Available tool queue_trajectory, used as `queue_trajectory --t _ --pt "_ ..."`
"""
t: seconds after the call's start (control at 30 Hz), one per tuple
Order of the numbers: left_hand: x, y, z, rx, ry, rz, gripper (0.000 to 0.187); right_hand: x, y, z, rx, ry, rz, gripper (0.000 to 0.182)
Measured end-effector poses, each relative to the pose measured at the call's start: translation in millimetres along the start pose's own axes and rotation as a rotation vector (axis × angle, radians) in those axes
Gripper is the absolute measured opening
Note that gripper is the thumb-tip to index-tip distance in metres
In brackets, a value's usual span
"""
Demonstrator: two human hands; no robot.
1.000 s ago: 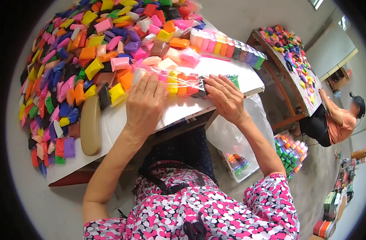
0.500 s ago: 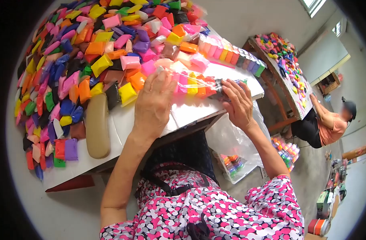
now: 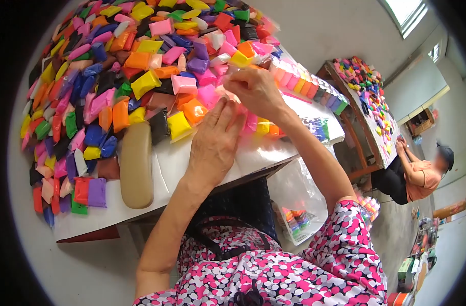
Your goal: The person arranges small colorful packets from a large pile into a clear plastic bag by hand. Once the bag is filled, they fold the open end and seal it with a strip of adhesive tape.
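head view: only one camera here, so everything below comes from it.
left hand (image 3: 212, 148): lying flat, palm down, fingers spread and pressing on the clear plastic sleeve of coloured clay blocks (image 3: 294, 128). Nothing pinched, it's just pinning the near end of the sleeve to the white desk (image 3: 166, 168).
right hand (image 3: 256, 92): reaches past the left one, up at the edge of the pile. Fingertips are bunched together around a small pale packet there, but I honestly can't tell if it's actually clamped on it or just touching.
sleeve position: it lies on the desk with its long axis running left to right, from under the left hand's fingers out toward the desk's right edge. Yellow, orange and dark blocks show through it.
key relation: the big heap of small coloured clay packets (image 3: 115, 76) sits beyond and to the left of the sleeve, and the right hand is the nearer one to it; the sleeve's open end looks to be under the left hand, though the hand hides it.
finished row: a second long wrapped strip of pastel blocks (image 3: 307, 86) lies farther back, roughly parallel.
other stuff: a tan oblong pad (image 3: 136, 163) rests on the desk just left of the left wrist.
background: another person in an orange top (image 3: 421, 173) sits at a second table of packets (image 3: 370, 97), well apart.
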State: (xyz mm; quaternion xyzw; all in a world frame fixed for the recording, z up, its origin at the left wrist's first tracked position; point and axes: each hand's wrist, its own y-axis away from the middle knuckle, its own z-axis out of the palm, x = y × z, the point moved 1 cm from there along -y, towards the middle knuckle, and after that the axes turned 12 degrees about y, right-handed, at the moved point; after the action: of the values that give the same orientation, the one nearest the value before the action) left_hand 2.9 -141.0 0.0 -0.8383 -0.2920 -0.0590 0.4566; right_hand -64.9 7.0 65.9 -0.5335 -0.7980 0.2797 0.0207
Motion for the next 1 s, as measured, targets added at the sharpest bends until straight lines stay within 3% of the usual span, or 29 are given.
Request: queue_trajectory --t 0.1,0.2,0.3,0.4,0.5,0.6,0.8,0.9,1.0 --pt "-3 0 -1 -0.103 0.015 -0.046 0.048 7 -4 1 -0.031 -0.092 0.012 0.019" --pt "2 -2 -4 -0.043 0.027 -0.014 0.04 9 -5 5 0.04 -0.146 -0.063 0.017" --pt "5 -4 -4 -0.052 0.036 -0.047 0.046 14 -7 4 0.036 -0.194 -0.101 0.017" --pt "6 -7 0 -0.116 -0.016 -0.097 0.053 13 -9 -1 -0.053 -0.205 -0.058 0.016" --pt "8 -7 -2 -0.055 -0.124 -0.057 0.053 14 -12 -3 -0.106 -0.258 -0.106 0.017" --pt "2 -4 4 -0.112 -0.016 -0.086 0.063 13 -13 -1 -0.133 -0.305 -0.145 0.016" --pt "4 -3 3 -0.097 -0.115 -0.047 0.057 1 -5 -11 -0.221 -0.309 -0.166 0.014" --pt "7 -4 -2 -0.085 -0.122 0.015 0.042 -9 7 -13 -0.21 -0.291 -0.209 0.013" --pt "6 -4 -10 -0.093 0.099 -0.105 0.036 -8 13 1 -0.149 -0.319 -0.26 0.013"
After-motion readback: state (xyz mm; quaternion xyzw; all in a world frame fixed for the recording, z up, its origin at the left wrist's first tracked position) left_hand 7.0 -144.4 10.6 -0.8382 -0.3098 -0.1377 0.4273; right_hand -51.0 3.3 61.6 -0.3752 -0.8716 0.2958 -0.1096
